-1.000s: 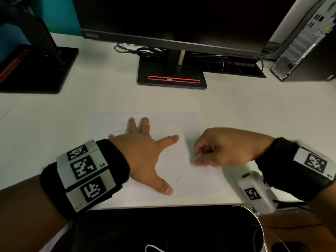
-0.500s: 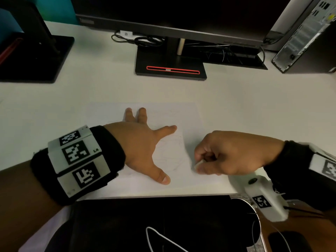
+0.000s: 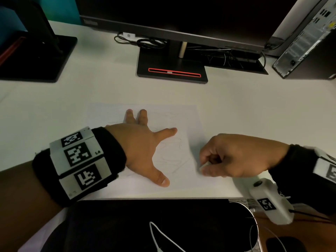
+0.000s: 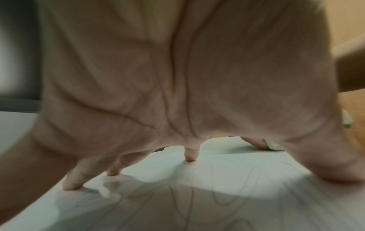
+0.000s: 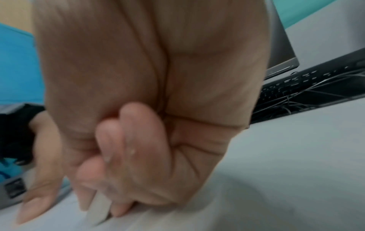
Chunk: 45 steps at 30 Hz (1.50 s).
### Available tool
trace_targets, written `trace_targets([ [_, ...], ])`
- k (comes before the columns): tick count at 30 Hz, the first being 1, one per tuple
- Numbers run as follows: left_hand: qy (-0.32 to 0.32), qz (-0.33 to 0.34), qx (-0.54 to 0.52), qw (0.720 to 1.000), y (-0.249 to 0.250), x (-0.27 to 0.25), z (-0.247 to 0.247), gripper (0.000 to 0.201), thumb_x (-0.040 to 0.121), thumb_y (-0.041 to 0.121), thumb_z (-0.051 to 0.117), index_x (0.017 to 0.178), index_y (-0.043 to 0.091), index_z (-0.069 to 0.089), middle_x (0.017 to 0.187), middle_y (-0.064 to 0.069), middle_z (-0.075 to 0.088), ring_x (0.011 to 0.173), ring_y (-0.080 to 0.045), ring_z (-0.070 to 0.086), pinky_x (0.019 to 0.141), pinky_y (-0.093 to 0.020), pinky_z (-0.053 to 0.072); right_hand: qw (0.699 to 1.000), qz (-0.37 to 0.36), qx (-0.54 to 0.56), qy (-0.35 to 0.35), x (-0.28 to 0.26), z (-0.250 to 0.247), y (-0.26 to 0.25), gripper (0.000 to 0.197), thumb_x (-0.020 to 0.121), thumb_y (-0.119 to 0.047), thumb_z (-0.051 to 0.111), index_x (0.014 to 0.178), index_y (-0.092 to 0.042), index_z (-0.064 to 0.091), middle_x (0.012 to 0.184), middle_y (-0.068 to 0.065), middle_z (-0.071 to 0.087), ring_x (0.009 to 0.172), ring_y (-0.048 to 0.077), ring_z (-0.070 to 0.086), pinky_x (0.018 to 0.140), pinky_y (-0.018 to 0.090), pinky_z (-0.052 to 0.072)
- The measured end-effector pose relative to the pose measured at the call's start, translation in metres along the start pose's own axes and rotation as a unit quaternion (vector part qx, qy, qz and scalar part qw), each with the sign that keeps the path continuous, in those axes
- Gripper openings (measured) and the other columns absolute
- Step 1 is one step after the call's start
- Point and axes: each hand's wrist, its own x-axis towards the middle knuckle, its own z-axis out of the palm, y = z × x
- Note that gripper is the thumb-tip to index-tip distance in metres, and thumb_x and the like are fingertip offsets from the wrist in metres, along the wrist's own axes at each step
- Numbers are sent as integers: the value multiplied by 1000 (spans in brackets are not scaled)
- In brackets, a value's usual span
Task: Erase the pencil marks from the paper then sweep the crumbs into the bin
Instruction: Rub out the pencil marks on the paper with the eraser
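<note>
- The paper [image 3: 145,148] lies flat on the white tabletop [image 3: 245,110], close to its near edge and roughly midway along it, in front of the monitor stand [image 3: 172,70].
- The left hand [image 3: 143,150] is spread wide on the sheet, fingers straight and thumb splayed. The left wrist view shows the fingertips [image 4: 190,157] planted on the paper with the palm arched above it. Judging by this, it acts as a clamp so the sheet neither slides nor buckles under rubbing.
- The right hand [image 3: 234,157] is curled into a tight pinch round a small white eraser [image 3: 202,168], whose tip meets the paper near the sheet's right edge. The right wrist view shows the eraser [image 5: 98,209] poking out below the thumb and fingers, gripped low, likely for firm pressure.
- Faint looping pencil marks [image 3: 172,157] remain between the two hands, so the erasing looks unfinished.
- No crumbs can be made out at this sharpness, and no bin is in view; the sweeping step is not yet begun.
</note>
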Motion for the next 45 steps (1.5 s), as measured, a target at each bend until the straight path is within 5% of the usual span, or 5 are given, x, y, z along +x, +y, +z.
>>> trace_targets([
  [5, 4, 1, 0, 1000, 0, -1, 0, 132, 51, 95, 62, 137, 64, -32, 155, -20, -40, 144, -51, -28, 115, -65, 26, 999, 6, -9, 33, 1, -4, 2, 28, 95, -37, 66, 74, -19, 65, 54, -12, 53, 48, 4, 45, 52, 20, 39],
  [14, 0, -5, 3, 1000, 2, -4, -2, 132, 53, 94, 62, 139, 62, -32, 156, -20, -38, 144, -51, -28, 117, -64, 23, 1000, -1, -3, -5, 1, 0, -4, 29, 95, -37, 65, 74, -18, 65, 56, -9, 57, 49, 4, 46, 51, 18, 39],
  [18, -2, -5, 1, 1000, 3, -5, -3, 131, 54, 93, 63, 140, 62, -32, 156, -21, -39, 144, -51, -27, 118, -62, 21, 998, 27, -10, 50, 1, -9, 6, 30, 95, -38, 65, 71, -20, 65, 55, -11, 57, 48, 3, 46, 53, 22, 41],
  [23, -4, -9, 3, 1000, 5, -6, -4, 132, 54, 93, 62, 141, 61, -32, 156, -21, -39, 144, -51, -28, 118, -63, 20, 1000, -1, 0, 0, 1, 3, -6, 29, 96, -38, 65, 75, -19, 66, 57, -10, 59, 49, 3, 48, 52, 17, 40],
  [45, 3, -18, 18, 1000, 5, -6, -4, 132, 51, 95, 60, 140, 61, -33, 157, -21, -36, 144, -53, -26, 117, -66, 20, 999, -3, -25, 35, 10, -1, -13, 28, 95, -38, 64, 74, -20, 66, 57, -13, 58, 51, 5, 49, 53, 18, 39],
])
